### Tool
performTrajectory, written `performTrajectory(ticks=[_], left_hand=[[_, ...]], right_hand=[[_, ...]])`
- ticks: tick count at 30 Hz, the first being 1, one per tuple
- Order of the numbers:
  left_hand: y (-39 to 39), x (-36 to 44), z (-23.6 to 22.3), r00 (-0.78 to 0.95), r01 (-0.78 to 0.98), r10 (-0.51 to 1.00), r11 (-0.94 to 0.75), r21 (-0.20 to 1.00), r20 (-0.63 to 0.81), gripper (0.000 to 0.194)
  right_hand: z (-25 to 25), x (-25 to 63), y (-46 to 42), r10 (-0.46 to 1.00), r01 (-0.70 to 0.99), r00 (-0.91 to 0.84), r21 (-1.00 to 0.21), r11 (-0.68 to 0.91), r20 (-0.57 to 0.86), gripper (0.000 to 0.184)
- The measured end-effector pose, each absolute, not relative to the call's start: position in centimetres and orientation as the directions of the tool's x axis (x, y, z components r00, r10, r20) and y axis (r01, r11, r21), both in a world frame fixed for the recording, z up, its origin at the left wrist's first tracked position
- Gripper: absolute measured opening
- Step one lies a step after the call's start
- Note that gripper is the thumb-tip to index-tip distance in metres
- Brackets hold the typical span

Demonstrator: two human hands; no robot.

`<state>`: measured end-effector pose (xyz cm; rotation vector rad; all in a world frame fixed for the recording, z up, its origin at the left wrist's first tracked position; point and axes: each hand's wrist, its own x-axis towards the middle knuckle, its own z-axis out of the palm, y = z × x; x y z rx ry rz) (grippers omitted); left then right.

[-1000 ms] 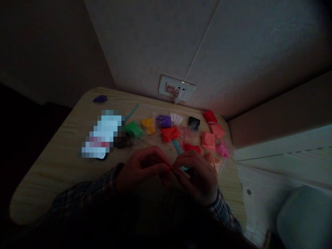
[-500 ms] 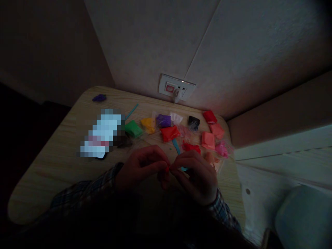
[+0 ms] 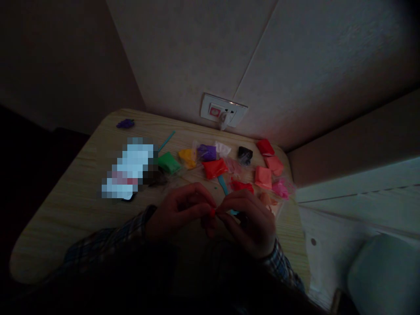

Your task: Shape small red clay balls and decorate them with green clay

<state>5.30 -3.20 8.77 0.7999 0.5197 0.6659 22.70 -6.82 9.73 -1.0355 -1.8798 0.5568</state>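
Observation:
A small lump of red modelling clay point(image 3: 212, 213) is pinched in the fingertips of my left hand point(image 3: 183, 211), low over the near middle of the table. My right hand point(image 3: 247, 221) meets it from the right, thumb and forefinger closed together at the lump's edge; whether they grip the clay or something tiny on it I cannot make out. Just beyond the hands lie a red clay packet point(image 3: 215, 168), an opened red packet point(image 3: 242, 186) and a blue plastic tool point(image 3: 223, 184), its near end partly behind my right hand.
More clay packets lie across the wooden table point(image 3: 72, 175): green point(image 3: 169, 162), yellow point(image 3: 187, 157), purple point(image 3: 206, 152), black point(image 3: 245, 155) and pink point(image 3: 263, 177). A blurred-out phone point(image 3: 127, 170) is at left, near a thin teal stick point(image 3: 166, 141) and a purple clay piece point(image 3: 125, 124). The wall carries a socket point(image 3: 223, 110).
My right fingertips have shifted slightly at the clay, and more of the red lump shows between the hands. The things on the table stay where they were.

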Motion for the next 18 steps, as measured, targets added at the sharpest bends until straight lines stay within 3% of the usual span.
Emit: performTrajectory(ticks=[18], left_hand=[[-3.29, 5.26, 8.63, 0.690, -0.303, 0.702, 0.503, 0.809, -0.178, 0.026]], right_hand=[[10.06, 22.58, -6.57, 0.821, 0.434, -0.249, -0.699, 0.568, 0.513, 0.003]])
